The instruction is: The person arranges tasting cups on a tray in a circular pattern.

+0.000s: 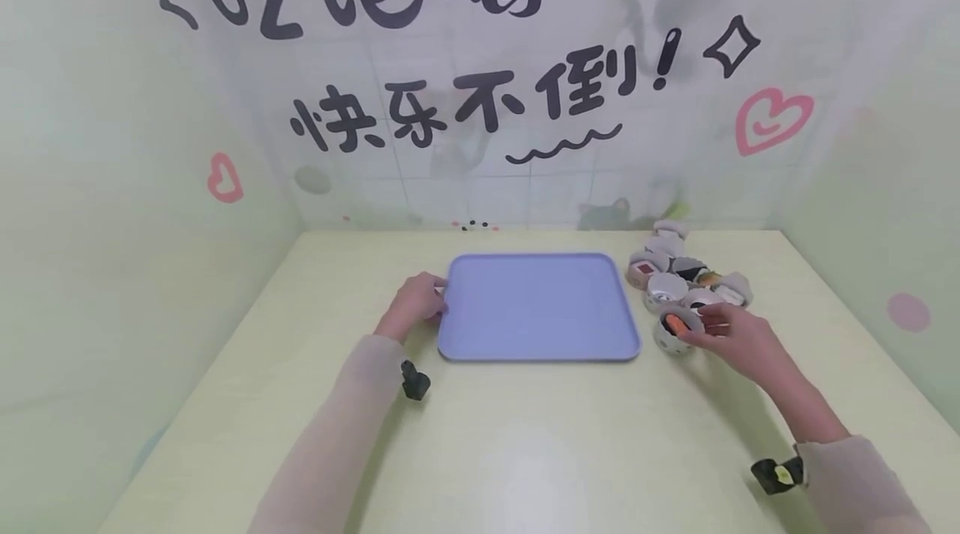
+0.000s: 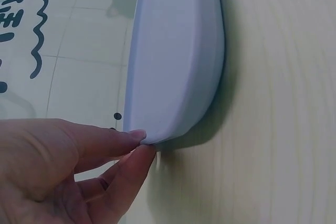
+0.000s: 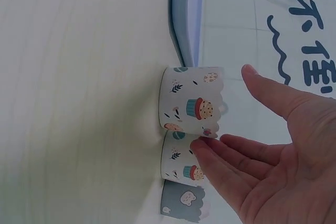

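The left hand (image 1: 416,301) rested at the left side of a pale lilac-blue rectangular tray (image 1: 536,309) with rounded corners and a raised rim. Its grip pinched the edge of the tray between thumb and fingertips. The tray sat on a pale yellow, faintly grained tabletop (image 1: 480,442), in front of a white wall (image 1: 480,201) printed with black Chinese characters and a wavy black line.

The right hand (image 1: 738,338) was beyond the tray's right side, at the nearest of a cluster of small paper cups. Its grip was spread, thumb well apart from the fingers, with a white scallop-rimmed paper cup (image 3: 191,100) between them; whether the fingertips touched it could not be told. That cup stood upright, near the tray's right front corner, printed with a cupcake and small leaves, and an orange piece (image 1: 677,325) showed in its mouth.

Just beside it stood a second white cup (image 3: 176,163) with the same cupcake print, then a grey-blue paper cup (image 3: 184,200) bearing a pale animal face. Farther back in the cluster, one cup (image 1: 645,269) held something with a dark red square on top. Both arms wore pale beige sleeves (image 1: 322,442), with a small black device (image 1: 415,381) at the left wrist.
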The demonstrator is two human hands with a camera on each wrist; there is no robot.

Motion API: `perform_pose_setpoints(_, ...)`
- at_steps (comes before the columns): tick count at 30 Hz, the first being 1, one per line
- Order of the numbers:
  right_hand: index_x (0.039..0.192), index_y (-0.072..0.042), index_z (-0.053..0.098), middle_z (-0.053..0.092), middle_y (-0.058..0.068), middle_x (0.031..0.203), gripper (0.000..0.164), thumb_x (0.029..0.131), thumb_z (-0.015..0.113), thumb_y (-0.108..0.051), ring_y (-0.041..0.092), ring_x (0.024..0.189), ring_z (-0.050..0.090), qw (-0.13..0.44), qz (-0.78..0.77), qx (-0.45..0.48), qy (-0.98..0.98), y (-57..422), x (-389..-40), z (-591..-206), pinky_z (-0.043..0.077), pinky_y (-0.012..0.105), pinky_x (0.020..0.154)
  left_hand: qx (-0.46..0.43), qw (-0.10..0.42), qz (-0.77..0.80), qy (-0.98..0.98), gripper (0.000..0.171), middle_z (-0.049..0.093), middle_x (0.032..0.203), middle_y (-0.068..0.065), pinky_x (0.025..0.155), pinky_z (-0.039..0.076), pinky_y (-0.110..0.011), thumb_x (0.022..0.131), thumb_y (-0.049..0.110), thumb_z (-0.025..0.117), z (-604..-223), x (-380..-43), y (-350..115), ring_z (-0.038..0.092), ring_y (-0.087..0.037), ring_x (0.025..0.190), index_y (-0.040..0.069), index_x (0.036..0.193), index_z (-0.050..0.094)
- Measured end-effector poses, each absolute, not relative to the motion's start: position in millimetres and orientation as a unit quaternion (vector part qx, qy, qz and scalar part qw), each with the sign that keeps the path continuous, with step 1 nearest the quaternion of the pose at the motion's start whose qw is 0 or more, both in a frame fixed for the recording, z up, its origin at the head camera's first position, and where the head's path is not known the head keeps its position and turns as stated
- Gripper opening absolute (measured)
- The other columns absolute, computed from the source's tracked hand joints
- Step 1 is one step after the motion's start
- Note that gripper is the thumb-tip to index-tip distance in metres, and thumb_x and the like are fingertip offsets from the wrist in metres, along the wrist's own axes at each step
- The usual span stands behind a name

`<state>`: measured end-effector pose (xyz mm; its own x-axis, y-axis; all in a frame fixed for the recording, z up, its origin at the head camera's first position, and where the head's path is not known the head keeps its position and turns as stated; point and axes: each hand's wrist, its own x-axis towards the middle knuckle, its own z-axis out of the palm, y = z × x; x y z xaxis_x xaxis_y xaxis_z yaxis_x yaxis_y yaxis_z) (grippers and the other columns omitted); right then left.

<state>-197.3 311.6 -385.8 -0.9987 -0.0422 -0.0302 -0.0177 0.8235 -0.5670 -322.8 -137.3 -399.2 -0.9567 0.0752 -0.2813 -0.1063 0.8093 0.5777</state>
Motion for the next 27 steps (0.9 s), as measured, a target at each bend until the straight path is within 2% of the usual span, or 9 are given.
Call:
perform_pose_setpoints(9, 0.132, 0.017, 0.043, 0.051, 0.041, 0.131, 0.078, 0.084, 0.079, -0.032, 0.057, 0.117, 0.055, 0.012, -0.278, -0.050, 0.959, 304.9, -208.1, -390.4, 0.051, 0.060, 0.092, 0.003, 0.132, 0.303, 0.944, 0.058, 0.072, 0.104, -0.018, 0.074, 0.057, -0.028, 0.087, 0.001, 0.064, -398.7, -323.2, -136.1, 0.069, -0.018, 0.077, 0.002, 0.143, 0.050)
perform_pose_setpoints(19, 0.130, 0.014, 0.049, 0.055, 0.039, 0.128, 0.066, 0.087, 0.076, -0.027, 0.055, 0.115, 0.057, 0.008, -0.268, -0.041, 0.962, 306.3, -207.0, -390.9, 0.053, 0.058, 0.089, 0.001, 0.139, 0.289, 0.947, 0.059, 0.072, 0.106, -0.018, 0.076, 0.058, -0.028, 0.088, 0.002, 0.064, -401.9, -327.5, -130.3, 0.070, -0.018, 0.078, 0.004, 0.145, 0.049)
perform_pose_setpoints(27, 0.130, 0.012, 0.052, 0.056, 0.036, 0.129, 0.062, 0.088, 0.074, -0.028, 0.055, 0.114, 0.057, -0.002, -0.275, -0.045, 0.960, 304.3, -206.6, -388.8, 0.054, 0.057, 0.087, -0.007, 0.144, 0.289, 0.946, 0.060, 0.073, 0.100, -0.017, 0.075, 0.058, -0.028, 0.088, 0.001, 0.065, -398.1, -325.8, -133.7, 0.070, -0.018, 0.075, 0.004, 0.145, 0.049)
